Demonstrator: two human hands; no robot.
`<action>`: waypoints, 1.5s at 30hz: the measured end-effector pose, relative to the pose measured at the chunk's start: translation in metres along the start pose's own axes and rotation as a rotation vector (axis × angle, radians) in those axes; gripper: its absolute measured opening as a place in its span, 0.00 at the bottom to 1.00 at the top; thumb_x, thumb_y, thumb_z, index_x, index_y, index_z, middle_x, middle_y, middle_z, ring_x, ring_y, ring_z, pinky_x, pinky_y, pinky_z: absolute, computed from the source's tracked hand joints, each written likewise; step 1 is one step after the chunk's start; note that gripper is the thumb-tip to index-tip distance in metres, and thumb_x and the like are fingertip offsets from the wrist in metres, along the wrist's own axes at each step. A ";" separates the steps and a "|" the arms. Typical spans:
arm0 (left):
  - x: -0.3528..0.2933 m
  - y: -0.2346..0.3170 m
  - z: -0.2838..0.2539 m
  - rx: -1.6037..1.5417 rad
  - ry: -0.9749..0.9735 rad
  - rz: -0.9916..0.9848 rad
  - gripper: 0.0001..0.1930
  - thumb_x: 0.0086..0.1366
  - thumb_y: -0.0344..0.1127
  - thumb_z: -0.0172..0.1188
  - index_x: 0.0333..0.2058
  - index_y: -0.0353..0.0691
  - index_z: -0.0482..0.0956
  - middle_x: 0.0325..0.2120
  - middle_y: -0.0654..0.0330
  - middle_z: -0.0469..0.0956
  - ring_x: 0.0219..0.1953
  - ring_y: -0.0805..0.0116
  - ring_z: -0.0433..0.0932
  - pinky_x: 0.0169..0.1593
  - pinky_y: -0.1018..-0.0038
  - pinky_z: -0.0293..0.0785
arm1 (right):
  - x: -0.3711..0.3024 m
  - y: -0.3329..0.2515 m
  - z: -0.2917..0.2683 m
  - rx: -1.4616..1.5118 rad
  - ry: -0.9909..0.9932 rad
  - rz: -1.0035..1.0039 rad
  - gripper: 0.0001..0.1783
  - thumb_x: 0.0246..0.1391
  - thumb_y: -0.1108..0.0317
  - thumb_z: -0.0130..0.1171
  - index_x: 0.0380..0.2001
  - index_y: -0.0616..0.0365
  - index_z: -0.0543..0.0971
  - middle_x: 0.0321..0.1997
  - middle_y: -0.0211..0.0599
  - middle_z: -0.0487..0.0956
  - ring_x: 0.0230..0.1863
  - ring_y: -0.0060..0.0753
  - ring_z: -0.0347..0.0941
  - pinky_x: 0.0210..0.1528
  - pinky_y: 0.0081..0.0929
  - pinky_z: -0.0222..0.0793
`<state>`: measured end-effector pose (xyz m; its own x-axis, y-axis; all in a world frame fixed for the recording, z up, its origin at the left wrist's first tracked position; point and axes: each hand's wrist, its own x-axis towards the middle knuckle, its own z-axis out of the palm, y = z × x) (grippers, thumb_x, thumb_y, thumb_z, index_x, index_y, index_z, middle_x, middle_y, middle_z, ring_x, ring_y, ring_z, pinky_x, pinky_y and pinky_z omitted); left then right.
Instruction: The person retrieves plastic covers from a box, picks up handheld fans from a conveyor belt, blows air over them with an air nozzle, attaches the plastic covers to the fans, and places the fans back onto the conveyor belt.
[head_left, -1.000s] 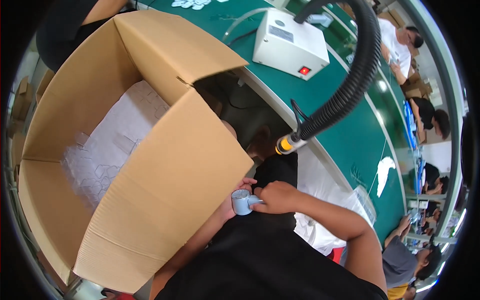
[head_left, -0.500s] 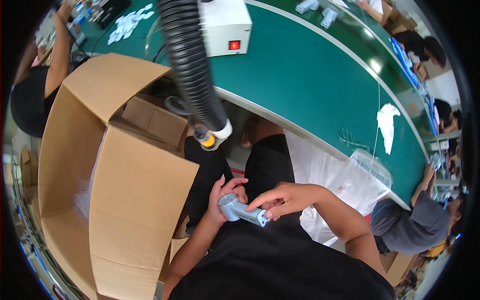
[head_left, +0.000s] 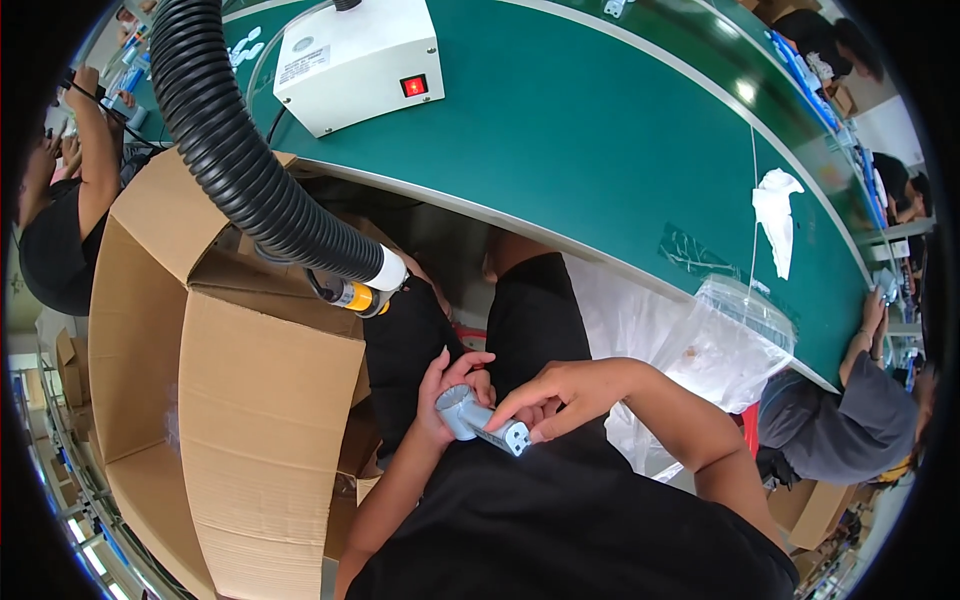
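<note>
A light-blue handheld fan [head_left: 494, 432], with a round head and a short, thick handle, is held low in front of my black shirt. My left hand [head_left: 432, 408] cradles the round head in its palm, its fingers partly curled and their tips raised. From the other side, my right hand [head_left: 575, 393] grips the handle, index finger along the top and thumb by the end. That end face, with small dark openings, points toward me. My right hand's other fingers are partly hidden behind the handle.
An open cardboard box [head_left: 265, 430] stands at my left. Above it hangs a black ribbed hose [head_left: 235, 150] with a white and yellow end. On the green table [head_left: 560, 130] are a white box-shaped device [head_left: 365, 65] with a lit red switch and a white cloth [head_left: 776, 215]. Clear plastic bagging [head_left: 650, 350] hangs at right.
The handheld fan has rolled a little in my hands, so its end face shows more and its printed side less. The view has shifted; hose and white device appear farther left.
</note>
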<state>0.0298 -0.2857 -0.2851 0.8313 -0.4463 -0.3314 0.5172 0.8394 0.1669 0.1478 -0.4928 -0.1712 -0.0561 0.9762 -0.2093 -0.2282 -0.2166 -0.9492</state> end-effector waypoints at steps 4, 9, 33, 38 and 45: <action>-0.001 0.006 -0.002 -0.012 0.011 0.012 0.33 0.72 0.58 0.31 0.54 0.33 0.69 0.23 0.52 0.75 0.32 0.59 0.76 0.42 0.69 0.72 | 0.009 -0.014 0.000 -0.055 0.034 0.016 0.21 0.58 0.67 0.59 0.55 0.47 0.75 0.28 0.27 0.78 0.25 0.19 0.73 0.30 0.21 0.67; 0.002 0.009 0.000 0.056 0.057 0.022 0.32 0.71 0.57 0.32 0.53 0.33 0.70 0.24 0.52 0.75 0.33 0.60 0.76 0.45 0.69 0.71 | 0.006 -0.025 0.009 -0.311 0.215 0.054 0.14 0.54 0.64 0.63 0.44 0.46 0.76 0.20 0.26 0.74 0.21 0.21 0.73 0.26 0.21 0.65; 0.004 0.017 -0.020 -0.026 0.063 -0.033 0.35 0.70 0.64 0.32 0.55 0.36 0.68 0.41 0.45 0.76 0.41 0.48 0.77 0.45 0.51 0.75 | -0.065 -0.047 -0.005 0.614 0.790 -0.694 0.16 0.53 0.60 0.58 0.39 0.62 0.75 0.32 0.38 0.74 0.21 0.28 0.72 0.24 0.27 0.72; 0.007 0.016 -0.014 -0.033 0.069 -0.044 0.34 0.70 0.63 0.32 0.54 0.38 0.69 0.42 0.46 0.76 0.42 0.48 0.77 0.45 0.52 0.74 | -0.082 -0.070 -0.010 0.456 0.977 -0.689 0.16 0.55 0.61 0.57 0.41 0.61 0.75 0.36 0.39 0.76 0.26 0.27 0.76 0.24 0.19 0.74; 0.005 0.018 -0.009 0.011 0.020 -0.056 0.32 0.70 0.62 0.37 0.57 0.40 0.69 0.45 0.49 0.77 0.44 0.52 0.77 0.48 0.55 0.74 | -0.090 -0.101 -0.022 0.132 1.245 -0.523 0.16 0.62 0.62 0.48 0.45 0.61 0.77 0.39 0.42 0.78 0.33 0.33 0.79 0.31 0.28 0.77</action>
<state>0.0414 -0.2704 -0.2928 0.7968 -0.4859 -0.3591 0.5650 0.8098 0.1579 0.1972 -0.5590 -0.0617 0.9580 0.2856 0.0273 -0.0463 0.2478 -0.9677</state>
